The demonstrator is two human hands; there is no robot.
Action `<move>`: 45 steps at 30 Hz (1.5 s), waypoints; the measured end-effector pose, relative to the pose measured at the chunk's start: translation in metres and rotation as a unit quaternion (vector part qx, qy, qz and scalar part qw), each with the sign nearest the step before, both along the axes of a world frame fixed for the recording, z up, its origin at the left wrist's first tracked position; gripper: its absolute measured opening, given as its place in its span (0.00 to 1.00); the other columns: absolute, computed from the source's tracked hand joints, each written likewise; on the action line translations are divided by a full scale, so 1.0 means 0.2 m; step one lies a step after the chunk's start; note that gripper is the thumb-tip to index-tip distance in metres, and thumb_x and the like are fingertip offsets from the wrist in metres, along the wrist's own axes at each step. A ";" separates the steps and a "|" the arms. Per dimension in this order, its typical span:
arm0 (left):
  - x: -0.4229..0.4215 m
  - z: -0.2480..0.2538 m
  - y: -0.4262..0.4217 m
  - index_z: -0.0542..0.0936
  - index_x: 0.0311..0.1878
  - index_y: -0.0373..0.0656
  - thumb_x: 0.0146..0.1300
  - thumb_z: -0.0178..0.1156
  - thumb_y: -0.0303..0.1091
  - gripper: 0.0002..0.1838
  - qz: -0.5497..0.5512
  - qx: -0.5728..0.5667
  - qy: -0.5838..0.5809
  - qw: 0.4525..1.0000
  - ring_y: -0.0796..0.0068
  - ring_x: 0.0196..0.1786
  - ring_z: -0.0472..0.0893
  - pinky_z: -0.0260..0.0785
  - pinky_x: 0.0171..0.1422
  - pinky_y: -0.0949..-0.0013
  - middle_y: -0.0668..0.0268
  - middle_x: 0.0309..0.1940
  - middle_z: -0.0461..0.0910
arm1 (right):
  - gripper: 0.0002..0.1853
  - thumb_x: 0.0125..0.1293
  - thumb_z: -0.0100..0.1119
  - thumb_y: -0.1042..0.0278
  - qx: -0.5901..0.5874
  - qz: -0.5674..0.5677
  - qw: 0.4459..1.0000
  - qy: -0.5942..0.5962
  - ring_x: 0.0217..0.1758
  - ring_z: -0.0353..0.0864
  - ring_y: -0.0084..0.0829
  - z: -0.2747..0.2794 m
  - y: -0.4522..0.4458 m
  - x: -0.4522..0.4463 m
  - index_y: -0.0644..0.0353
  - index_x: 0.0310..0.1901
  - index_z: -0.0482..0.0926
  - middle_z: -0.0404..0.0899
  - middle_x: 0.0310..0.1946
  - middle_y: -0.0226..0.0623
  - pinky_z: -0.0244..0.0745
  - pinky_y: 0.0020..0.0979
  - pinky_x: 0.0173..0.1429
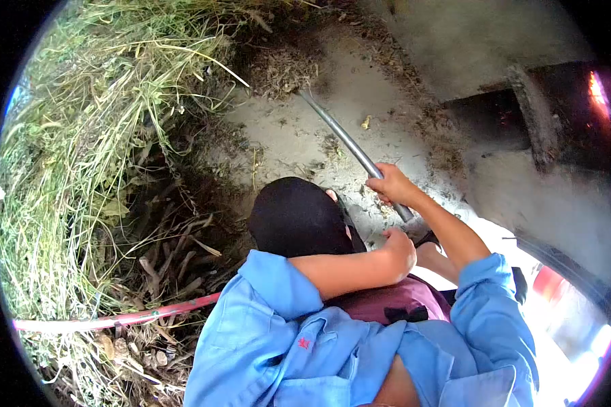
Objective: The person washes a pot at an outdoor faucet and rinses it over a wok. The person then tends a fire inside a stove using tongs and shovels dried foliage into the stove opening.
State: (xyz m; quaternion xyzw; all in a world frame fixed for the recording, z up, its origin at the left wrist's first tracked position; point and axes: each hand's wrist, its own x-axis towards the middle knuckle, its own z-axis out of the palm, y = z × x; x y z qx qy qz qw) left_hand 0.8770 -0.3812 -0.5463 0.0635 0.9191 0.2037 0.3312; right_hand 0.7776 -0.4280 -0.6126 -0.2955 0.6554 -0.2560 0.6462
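A long grey metal pipe slants across the dusty floor, its narrower far end near a heap of dry debris. My right hand is closed round it close to its near end. Just below that end, my left hand is curled into a fist in front of my body. Its fingertips are turned out of sight, so whatever may be inside is hidden. A black rounded shape, seemingly my covered knee, lies left of the left hand.
Green and dry grass is piled along the left, with broken sticks beneath. A red hose or bar crosses there. At the right, a dark opening sits in a grey structure, and an orange-red glow shows beyond.
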 end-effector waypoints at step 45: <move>0.00 0.06 -0.18 0.75 0.37 0.39 0.48 0.48 0.26 0.12 -0.087 0.006 0.029 0.996 0.63 0.42 0.76 0.69 0.43 0.63 0.59 0.35 0.77 | 0.09 0.59 0.40 0.70 0.035 -0.557 0.821 0.119 0.05 0.52 0.10 1.96 0.94 0.27 0.66 0.36 0.65 0.59 0.15 0.24 0.50 0.16 0.02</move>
